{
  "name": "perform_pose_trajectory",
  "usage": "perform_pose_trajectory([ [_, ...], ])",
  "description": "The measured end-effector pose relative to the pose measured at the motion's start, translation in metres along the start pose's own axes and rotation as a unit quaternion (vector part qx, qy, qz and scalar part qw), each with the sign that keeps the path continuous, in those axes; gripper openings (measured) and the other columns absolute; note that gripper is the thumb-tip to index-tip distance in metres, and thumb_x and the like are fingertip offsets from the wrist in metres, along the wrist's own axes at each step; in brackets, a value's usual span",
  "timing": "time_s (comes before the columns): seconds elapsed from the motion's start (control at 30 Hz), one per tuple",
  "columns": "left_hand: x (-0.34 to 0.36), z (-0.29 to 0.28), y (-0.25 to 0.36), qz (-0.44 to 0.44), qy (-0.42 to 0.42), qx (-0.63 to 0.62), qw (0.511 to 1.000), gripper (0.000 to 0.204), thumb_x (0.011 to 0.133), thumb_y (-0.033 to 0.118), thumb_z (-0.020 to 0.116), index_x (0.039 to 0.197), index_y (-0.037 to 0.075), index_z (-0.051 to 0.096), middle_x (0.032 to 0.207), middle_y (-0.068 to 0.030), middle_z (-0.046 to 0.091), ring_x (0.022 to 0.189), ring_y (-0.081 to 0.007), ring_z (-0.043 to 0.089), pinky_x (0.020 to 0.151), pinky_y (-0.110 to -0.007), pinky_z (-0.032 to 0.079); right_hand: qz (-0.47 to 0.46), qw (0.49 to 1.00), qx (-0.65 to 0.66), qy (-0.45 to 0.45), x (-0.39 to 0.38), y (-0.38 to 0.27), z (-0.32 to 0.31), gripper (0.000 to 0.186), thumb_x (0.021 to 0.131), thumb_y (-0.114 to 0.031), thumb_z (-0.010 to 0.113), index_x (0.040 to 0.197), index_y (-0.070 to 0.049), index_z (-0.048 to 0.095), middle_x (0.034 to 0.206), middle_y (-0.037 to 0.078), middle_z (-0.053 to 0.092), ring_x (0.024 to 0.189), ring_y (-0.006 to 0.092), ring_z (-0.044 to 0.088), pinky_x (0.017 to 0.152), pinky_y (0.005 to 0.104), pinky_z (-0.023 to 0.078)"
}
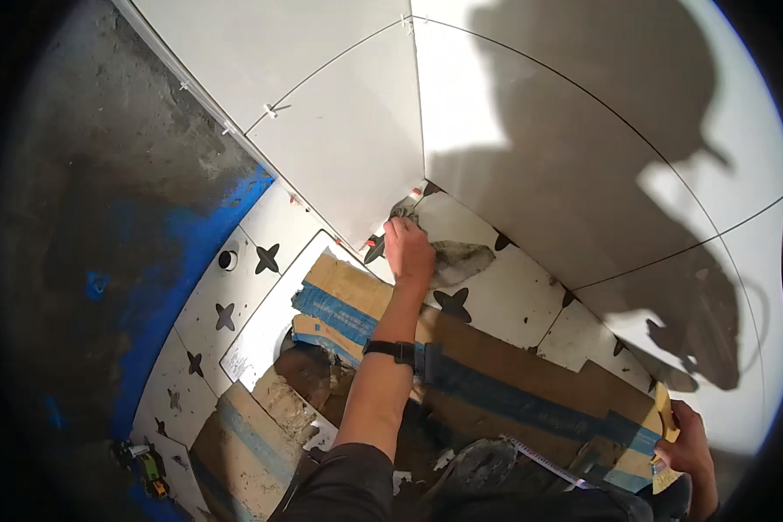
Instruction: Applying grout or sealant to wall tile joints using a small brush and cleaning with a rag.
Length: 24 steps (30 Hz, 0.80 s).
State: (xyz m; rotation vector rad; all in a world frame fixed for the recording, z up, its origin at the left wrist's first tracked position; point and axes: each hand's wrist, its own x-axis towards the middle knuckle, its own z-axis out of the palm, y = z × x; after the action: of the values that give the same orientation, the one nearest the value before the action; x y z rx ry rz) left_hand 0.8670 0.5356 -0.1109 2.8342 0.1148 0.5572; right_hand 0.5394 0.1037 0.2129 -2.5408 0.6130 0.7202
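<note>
My left hand (409,252) reaches down to the inner corner of the floor, its fingers closed on a crumpled grey rag (404,210). Beside that hand, a dirty, translucent greyish patch or sheet (463,261) lies on the white tile; I cannot make out which it is. Low on the right, my right hand (689,441) is closed around a flat yellow piece (666,414), perhaps a sponge, at the end of the cardboard. Small red and white bits (416,193) sit at the corner by the rag.
Taped cardboard (496,357) covers much of the floor, with a hole near a white rectangular panel (265,326). Large white wall tiles (348,130) meet at the corner. Blue-edged grey concrete (130,174) lies left, with a green-black tool (152,474). A measuring tape (544,461) is near my body.
</note>
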Motion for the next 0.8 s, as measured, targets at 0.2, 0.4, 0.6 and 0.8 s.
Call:
perform_pose_trajectory([
  [0.2,-0.062,-0.037,-0.03,0.049,0.079,-0.028,0.995,0.027,0.083,0.003,0.061,0.109,-0.003,0.061,0.114,-0.0171,0.057,0.109,-0.0359,0.054,0.09,-0.045,0.052,-0.001,0.999,0.006,0.031,-0.008,0.004,0.002,0.063,0.068,-0.021,0.085,0.121,0.006,0.064,0.106,0.021,0.071,0.1,0.0321,0.071,0.091,0.0394,0.054],
  [0.4,-0.049,-0.039,-0.085,0.038,0.053,-0.06,0.996,0.023,0.085,-0.001,0.057,0.106,-0.004,0.066,0.119,-0.0186,0.064,0.11,-0.0378,0.056,0.097,-0.044,0.049,-0.052,0.997,0.049,0.03,-0.004,0.015,0.01,0.063,0.069,-0.016,0.084,0.123,0.007,0.063,0.109,0.02,0.071,0.101,0.0293,0.07,0.093,0.0375,0.054],
  [0.6,-0.043,-0.053,-0.077,0.014,-0.024,-0.005,1.0,0.023,0.081,0.0,0.06,0.102,-0.004,0.067,0.113,-0.0189,0.064,0.106,-0.0366,0.057,0.093,-0.044,0.05,-0.033,0.998,0.03,0.051,-0.006,0.015,0.012,0.06,0.068,-0.014,0.083,0.121,0.006,0.063,0.106,0.019,0.072,0.099,0.0267,0.07,0.092,0.0373,0.054],
  [0.8,-0.07,-0.048,-0.087,-0.006,0.05,-0.001,0.999,0.027,0.079,0.003,0.062,0.105,-0.002,0.064,0.109,-0.0134,0.059,0.105,-0.0341,0.056,0.091,-0.043,0.05,-0.03,0.993,0.092,0.065,-0.015,0.015,0.009,0.056,0.067,-0.011,0.079,0.118,0.006,0.063,0.1,0.016,0.072,0.094,0.0261,0.071,0.09,0.0375,0.054],
])
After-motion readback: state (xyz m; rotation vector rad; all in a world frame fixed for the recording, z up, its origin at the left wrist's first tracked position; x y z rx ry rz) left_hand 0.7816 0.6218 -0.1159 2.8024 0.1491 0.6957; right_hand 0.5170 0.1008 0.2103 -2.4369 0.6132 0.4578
